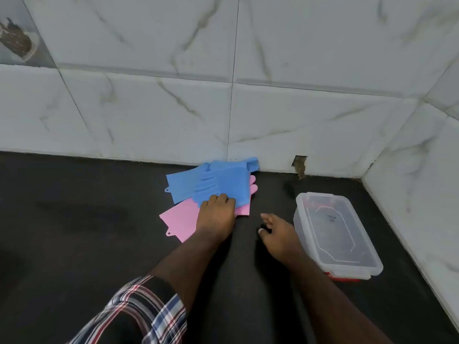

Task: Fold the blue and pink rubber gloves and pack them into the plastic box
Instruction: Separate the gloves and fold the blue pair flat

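Blue rubber gloves (218, 181) lie in a pile on the dark counter by the back wall, on top of a pink glove (178, 219) whose cuff points to the front left. My left hand (216, 214) rests on the near edge of the top blue glove, fingers curled onto it. My right hand (278, 233) hovers just right of the pile with its fingers apart, holding nothing. A clear plastic box (335, 234) stands open to the right of that hand, with nothing inside.
A red lid (344, 278) lies under the box's near end. The dark counter (87, 232) meets white marble-tiled walls (149, 108) at the back and right, forming a corner. A chipped hole (299, 166) marks the wall's base.
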{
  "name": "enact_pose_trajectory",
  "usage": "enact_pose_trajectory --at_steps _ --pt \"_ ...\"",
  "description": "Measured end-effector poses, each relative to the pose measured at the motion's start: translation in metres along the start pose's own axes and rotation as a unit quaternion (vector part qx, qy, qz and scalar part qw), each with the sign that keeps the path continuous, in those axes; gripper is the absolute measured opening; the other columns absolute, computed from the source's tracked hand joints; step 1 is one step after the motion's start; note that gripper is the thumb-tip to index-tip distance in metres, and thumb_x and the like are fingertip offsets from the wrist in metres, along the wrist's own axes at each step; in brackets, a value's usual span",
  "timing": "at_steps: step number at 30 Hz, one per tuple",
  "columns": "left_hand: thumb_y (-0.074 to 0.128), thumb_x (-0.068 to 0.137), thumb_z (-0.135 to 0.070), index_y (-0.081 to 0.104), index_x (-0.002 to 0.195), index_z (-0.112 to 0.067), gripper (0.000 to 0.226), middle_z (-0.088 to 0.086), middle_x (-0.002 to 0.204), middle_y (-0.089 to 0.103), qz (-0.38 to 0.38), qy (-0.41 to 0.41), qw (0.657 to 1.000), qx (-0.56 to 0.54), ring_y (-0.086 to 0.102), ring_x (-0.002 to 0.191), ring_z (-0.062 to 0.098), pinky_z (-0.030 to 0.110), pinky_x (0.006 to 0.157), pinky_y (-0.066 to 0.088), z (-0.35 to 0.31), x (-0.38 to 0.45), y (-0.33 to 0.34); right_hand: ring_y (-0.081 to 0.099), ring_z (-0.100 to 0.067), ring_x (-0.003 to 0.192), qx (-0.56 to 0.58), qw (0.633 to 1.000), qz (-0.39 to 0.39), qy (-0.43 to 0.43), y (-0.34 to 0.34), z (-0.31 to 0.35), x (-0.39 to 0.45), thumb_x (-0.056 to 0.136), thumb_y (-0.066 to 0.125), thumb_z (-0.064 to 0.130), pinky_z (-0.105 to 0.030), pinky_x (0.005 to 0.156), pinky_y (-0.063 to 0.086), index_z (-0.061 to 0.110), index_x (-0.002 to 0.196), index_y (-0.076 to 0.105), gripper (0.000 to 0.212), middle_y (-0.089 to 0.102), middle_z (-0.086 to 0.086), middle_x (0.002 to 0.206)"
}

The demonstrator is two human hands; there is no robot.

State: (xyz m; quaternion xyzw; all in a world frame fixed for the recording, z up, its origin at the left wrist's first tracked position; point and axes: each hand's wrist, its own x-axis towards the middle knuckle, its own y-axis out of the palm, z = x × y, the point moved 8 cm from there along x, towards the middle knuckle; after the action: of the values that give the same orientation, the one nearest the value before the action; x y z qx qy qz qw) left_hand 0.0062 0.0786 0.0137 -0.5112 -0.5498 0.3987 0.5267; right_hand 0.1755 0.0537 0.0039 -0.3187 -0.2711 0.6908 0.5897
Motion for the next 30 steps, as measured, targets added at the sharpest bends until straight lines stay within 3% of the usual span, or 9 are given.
enact_pose_trajectory --at_steps 6,10,12,15,16,21,24,27,30 --pt "0.047 0.093 -0.012 0.059 0.104 -0.015 0.017 0.008 0.105 0.061 0.022 -0.041 0.999 -0.003 0.057 0.098 0.031 0.04 0.075 0.041 0.009 0.017 -0.009 0.06 -0.014 0.118 0.06 0.998 0.017 0.011 0.004 0.004 0.009 0.091 0.062 0.015 -0.021 0.098 0.04 0.017 0.138 0.053 0.048 0.063 -0.003 0.132" --pt "0.046 0.096 -0.02 0.057 0.098 -0.012 0.014 0.008 0.092 0.066 -0.05 -0.084 0.975 -0.201 0.06 0.087 0.03 0.039 0.076 0.047 0.018 0.028 -0.048 0.065 -0.011 0.103 0.115 0.993 -0.001 0.01 0.002 0.017 0.014 0.088 0.064 0.012 -0.018 0.091 0.042 0.016 0.131 0.059 0.043 0.069 0.0 0.116" --pt "0.046 0.098 -0.018 0.053 0.094 -0.014 0.009 0.004 0.086 0.062 -0.082 -0.122 0.914 -0.378 0.059 0.083 0.026 0.035 0.072 0.047 0.022 0.03 -0.077 0.067 -0.009 0.098 0.13 0.991 -0.006 0.01 0.002 0.025 0.017 0.087 0.065 0.014 -0.02 0.09 0.045 0.017 0.129 0.06 0.042 0.071 0.004 0.111" --pt "0.045 0.097 -0.014 0.05 0.094 -0.014 0.006 0.008 0.09 0.061 -0.129 -0.239 0.731 -0.626 0.065 0.079 0.025 0.039 0.064 0.06 0.05 0.028 -0.095 0.066 -0.012 0.093 0.146 0.987 -0.062 0.031 -0.005 0.031 0.017 0.085 0.061 0.011 -0.028 0.087 0.05 0.017 0.115 0.065 0.03 0.071 0.002 0.104" --pt "0.045 0.095 -0.015 0.051 0.098 -0.014 0.006 0.01 0.094 0.062 -0.14 -0.28 0.702 -0.64 0.067 0.081 0.027 0.043 0.066 0.063 0.068 0.024 -0.092 0.064 -0.014 0.092 0.144 0.985 -0.089 0.042 -0.009 0.03 0.017 0.085 0.059 0.008 -0.028 0.083 0.049 0.017 0.109 0.065 0.026 0.069 0.001 0.102" --pt "0.052 0.085 -0.014 0.053 0.134 -0.016 0.048 0.009 0.135 0.056 -0.106 -0.343 0.882 -0.304 0.051 0.126 0.033 0.047 0.102 0.046 0.142 -0.011 -0.079 0.062 -0.015 0.095 0.135 0.98 -0.118 0.082 -0.011 0.022 0.014 0.084 0.061 0.008 -0.027 0.084 0.047 0.016 0.108 0.063 0.025 0.066 0.0 0.104" --pt "0.048 0.086 -0.016 0.059 0.128 -0.019 0.043 0.006 0.129 0.062 -0.104 -0.236 0.924 -0.283 0.056 0.121 0.031 0.047 0.098 0.049 0.124 -0.014 -0.075 0.062 -0.014 0.092 0.14 0.983 -0.089 0.076 0.0 0.025 0.01 0.085 0.061 0.009 -0.027 0.08 0.047 0.02 0.101 0.06 0.02 0.065 0.004 0.098" --pt "0.058 0.09 -0.026 0.055 0.138 -0.022 0.049 0.002 0.141 0.057 0.055 -0.082 0.977 -0.19 0.051 0.129 0.026 0.045 0.105 0.044 0.083 -0.006 -0.047 0.063 -0.011 0.087 0.147 0.985 -0.061 0.065 0.01 0.032 0.002 0.086 0.06 0.011 -0.024 0.072 0.045 0.023 0.102 0.059 0.02 0.067 0.006 0.094" --pt "0.066 0.086 -0.045 0.04 0.15 -0.033 0.07 -0.003 0.155 0.041 0.159 0.004 0.986 -0.045 0.035 0.142 0.026 0.047 0.114 0.033 0.055 -0.006 -0.02 0.062 -0.011 0.091 0.135 0.989 -0.03 0.058 0.019 0.036 -0.007 0.087 0.064 0.016 -0.022 0.075 0.042 0.021 0.116 0.061 0.029 0.066 0.005 0.1"
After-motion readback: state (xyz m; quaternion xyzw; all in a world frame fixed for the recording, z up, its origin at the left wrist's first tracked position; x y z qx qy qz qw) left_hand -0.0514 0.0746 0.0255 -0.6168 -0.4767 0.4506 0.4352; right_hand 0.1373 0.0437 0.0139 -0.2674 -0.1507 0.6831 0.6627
